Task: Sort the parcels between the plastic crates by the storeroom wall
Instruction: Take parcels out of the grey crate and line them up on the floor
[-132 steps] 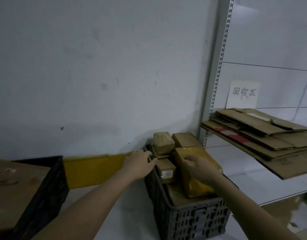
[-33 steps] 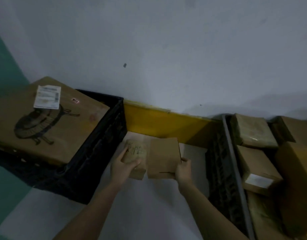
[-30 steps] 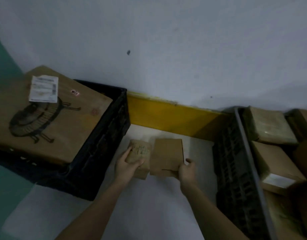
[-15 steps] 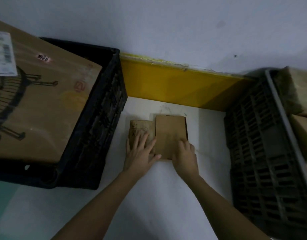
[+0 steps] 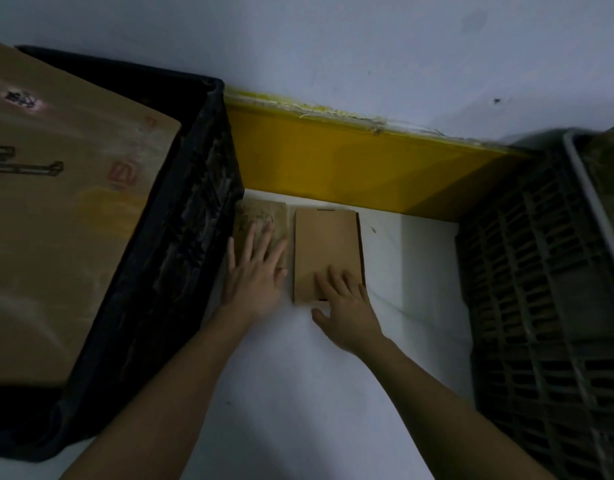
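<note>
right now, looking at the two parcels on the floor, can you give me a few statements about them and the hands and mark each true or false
1. Two parcels lie flat on the floor between the black crate and the grey crate. True.
2. The left hand rests with straight fingers on the smaller parcel. True.
3. The right hand grips the plain brown parcel and lifts it off the floor. False: it lies flat, the fingers resting on its near end.
4. The two parcels are stacked one on the other. False: they lie side by side.
5. A large cardboard box sits in the black crate. True.
6. The strip at the foot of the wall is red. False: it is yellow.
</note>
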A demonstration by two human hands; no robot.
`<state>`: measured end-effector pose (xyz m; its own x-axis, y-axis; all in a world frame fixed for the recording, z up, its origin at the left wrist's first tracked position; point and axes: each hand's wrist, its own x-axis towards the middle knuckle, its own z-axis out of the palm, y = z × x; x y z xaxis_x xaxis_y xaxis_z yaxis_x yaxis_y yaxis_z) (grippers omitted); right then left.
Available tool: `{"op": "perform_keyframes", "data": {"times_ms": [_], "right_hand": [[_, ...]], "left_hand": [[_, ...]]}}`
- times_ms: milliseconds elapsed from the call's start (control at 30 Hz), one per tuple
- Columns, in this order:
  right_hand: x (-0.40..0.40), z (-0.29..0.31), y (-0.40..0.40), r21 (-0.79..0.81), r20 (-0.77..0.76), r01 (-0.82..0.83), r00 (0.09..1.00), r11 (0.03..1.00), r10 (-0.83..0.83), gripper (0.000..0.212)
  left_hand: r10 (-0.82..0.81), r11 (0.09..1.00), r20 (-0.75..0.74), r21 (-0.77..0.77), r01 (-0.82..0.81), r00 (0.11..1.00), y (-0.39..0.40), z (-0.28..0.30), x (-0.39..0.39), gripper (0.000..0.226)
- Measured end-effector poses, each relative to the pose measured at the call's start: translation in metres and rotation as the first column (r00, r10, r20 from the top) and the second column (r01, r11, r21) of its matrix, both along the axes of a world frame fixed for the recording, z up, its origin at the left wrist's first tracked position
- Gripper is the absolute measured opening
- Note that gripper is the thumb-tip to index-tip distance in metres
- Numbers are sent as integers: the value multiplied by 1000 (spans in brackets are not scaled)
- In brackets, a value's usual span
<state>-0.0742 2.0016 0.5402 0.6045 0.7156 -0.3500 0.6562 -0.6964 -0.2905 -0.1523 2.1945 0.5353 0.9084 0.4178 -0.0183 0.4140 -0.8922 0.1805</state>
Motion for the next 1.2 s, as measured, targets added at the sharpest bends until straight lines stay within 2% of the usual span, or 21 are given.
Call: {"op": "perform_keyframes", "data": {"times_ms": [200,367,467,567,733,867,967,1100,1200], "right_hand": [[21,3,41,-4,-44,-35,998,999,35,73],[18,-4,56,-3,73,-15,997,1000,16,77],[15,-7,53,6,109,-16,994,1000,15,79],[17,-3,53,9,64,-10,998,1000,9,77],[26,26,43,152,-75,111,992,982,-100,64],[28,55,15,187,-117,149,985,971,-129,51],[36,75,-9,133,-141,173,978,976,-155,43],[48,109,-34,112,-123,215,972,970,-201,42],[57,140,-54,105,-114,208,974,972,-196,43]], "left_hand": [[8,993,95,-119,3,995,36,-6,18,59],[78,975,240,-223,-23,968,41,-9,25,55],[112,970,266,-238,-48,957,39,-8,29,60],[104,966,227,-256,-44,968,44,-4,32,69],[98,962,15,-259,-91,995,39,20,48,71],[93,982,-161,-146,-117,983,21,48,49,80],[80,985,-161,-138,-102,984,-7,66,43,73],[24,937,-114,-343,-62,993,-48,103,47,59],[-5,924,-13,-382,0,1000,-74,137,54,50]]}}
